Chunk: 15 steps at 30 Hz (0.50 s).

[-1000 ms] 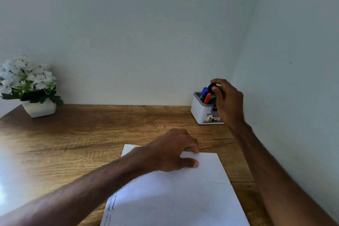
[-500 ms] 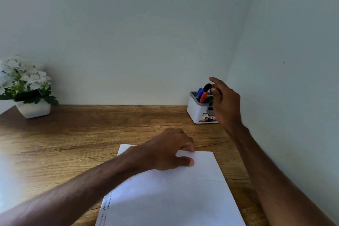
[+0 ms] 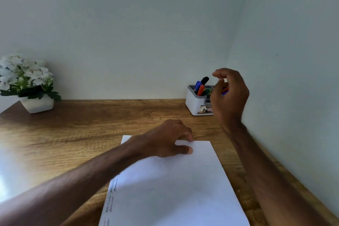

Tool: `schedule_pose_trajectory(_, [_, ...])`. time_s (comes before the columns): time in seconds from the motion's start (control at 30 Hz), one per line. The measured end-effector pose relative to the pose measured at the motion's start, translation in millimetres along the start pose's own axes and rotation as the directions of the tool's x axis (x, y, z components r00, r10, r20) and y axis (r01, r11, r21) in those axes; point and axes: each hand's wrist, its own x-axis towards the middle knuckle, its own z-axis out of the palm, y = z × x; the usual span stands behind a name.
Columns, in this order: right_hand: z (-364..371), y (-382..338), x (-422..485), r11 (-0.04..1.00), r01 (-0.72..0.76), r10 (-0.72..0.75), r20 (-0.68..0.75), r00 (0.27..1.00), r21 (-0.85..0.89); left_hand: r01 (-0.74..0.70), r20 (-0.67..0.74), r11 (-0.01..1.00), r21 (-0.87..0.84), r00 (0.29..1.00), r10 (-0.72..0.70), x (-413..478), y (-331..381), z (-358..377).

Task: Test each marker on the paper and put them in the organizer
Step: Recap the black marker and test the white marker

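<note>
Counter (image 3: 73, 134): wooden, with a white flowerpot (image 3: 37, 104) at 10 o'clock.
Paper (image 3: 174, 189): lies at centre, with wavy scribbles along its 9 o'clock edge (no words).
Left hand (image 3: 168, 139): bent fingers and thumb press the paper's far edge.
Right hand (image 3: 229, 95): fingers loosely curled and apart, gripping nothing, in front of the organizer.
Organizer (image 3: 192, 102): white, at 2 o'clock; its label is unreadable.
Markers (image 3: 201, 89): black, blue and red, leaning in the organizer's left compartment.

A white pot (image 3: 37, 105) of white flowers (image 3: 23, 71) (green leaves beneath) is sitting on the wooden table (image 3: 82, 134), well to the left of the left hand (image 3: 168, 139), against the pale wall (image 3: 128, 33).
</note>
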Motion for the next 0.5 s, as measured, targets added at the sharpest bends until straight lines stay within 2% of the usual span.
schedule_pose_trajectory(0.2, [-21.2,-25.7,-29.2,0.998,0.067,-0.068,0.093,0.993,0.017,-0.011,0.003,1.0,-0.012,1.0,0.011,-2.4,1.7,-2.1])
schedule_pose_trajectory(0.33, [-27.4,-33.9,-50.0,0.998,0.059,-0.06,0.192,0.98,0.012,-0.025,0.013,1.0,0.013,1.0,0.025,-5.9,5.1,-3.9])
schedule_pose_trajectory(0.43, [-33.0,-39.0,-61.6,1.0,0.014,-0.018,0.313,0.949,0.015,-0.045,-0.01,0.999,-0.004,0.999,0.045,-10.0,3.7,-2.2])
schedule_pose_trajectory(0.5, [-41.5,-46.8,-69.7,0.999,-0.035,0.031,0.444,0.895,0.001,-0.08,-0.051,0.996,-0.038,0.996,0.078,-12.8,1.5,-0.6])
